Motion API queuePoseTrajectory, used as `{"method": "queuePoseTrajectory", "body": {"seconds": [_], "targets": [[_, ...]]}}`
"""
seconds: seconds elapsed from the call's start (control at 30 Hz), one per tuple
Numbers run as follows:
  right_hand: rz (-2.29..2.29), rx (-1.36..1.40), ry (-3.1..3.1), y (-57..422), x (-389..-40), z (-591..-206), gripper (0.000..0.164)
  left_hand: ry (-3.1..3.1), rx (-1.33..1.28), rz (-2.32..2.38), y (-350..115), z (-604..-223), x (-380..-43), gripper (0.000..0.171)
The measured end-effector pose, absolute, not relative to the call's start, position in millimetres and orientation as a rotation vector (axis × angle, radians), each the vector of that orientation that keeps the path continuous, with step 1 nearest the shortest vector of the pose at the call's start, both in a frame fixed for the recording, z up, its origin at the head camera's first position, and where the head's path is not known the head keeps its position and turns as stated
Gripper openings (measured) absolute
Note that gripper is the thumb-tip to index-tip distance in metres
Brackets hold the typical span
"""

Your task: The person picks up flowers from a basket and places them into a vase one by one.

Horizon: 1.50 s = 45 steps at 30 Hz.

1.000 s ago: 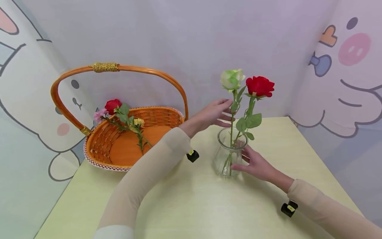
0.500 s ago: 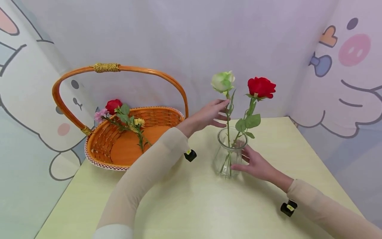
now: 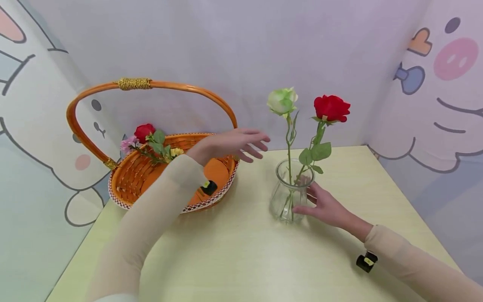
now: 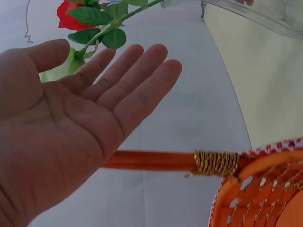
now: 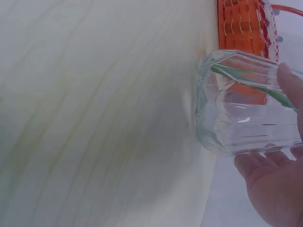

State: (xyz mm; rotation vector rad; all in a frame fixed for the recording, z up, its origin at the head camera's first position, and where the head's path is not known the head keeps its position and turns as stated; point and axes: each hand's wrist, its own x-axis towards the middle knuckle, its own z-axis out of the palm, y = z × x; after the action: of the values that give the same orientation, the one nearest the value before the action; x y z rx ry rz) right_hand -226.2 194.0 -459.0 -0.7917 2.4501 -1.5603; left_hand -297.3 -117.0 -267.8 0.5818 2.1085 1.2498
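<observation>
A clear glass vase stands on the table, holding a pale green-white rose and a red rose on long stems. My right hand grips the vase from its right side, thumb in front and fingers behind. In the right wrist view, thumb and fingers lie on either side of the glass. My left hand is in the air over the right rim of the orange basket, fingers spread and holding nothing. Its bare palm shows in the left wrist view.
Inside the basket, against its left side, lie a red rose, a pink flower and a yellow flower. A tall arched handle rises over the basket. A cartoon-printed curtain stands behind the table.
My left hand has let go of the pale rose's stem and moved left over the basket. The pale rose now leans further left. My right hand has stayed on the vase.
</observation>
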Motion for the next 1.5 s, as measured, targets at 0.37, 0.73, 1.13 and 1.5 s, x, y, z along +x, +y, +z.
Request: {"method": "queuePoseTrajectory", "body": {"seconds": [0.37, 0.73, 1.13, 1.5], "targets": [[-1.544, -0.810, 2.487, 192.8, -227.3, -459.2, 0.084, 2.103, 0.426, 1.361, -219.6, -277.6, -291.1, 0.055], [-1.457, -0.968, 2.604, 189.5, -228.9, -458.9, 0.078, 2.293, 0.045, 1.610, -315.9, -304.8, -298.8, 0.060], [-1.461, -0.972, 2.598, 190.8, -230.1, -460.1, 0.079, 2.276, -0.200, 1.633, -361.5, -326.2, -293.7, 0.066], [-1.481, -0.936, 2.575, 191.6, -230.1, -460.6, 0.080, 2.147, -0.270, 1.692, -366.4, -342.4, -295.8, 0.071]]}}
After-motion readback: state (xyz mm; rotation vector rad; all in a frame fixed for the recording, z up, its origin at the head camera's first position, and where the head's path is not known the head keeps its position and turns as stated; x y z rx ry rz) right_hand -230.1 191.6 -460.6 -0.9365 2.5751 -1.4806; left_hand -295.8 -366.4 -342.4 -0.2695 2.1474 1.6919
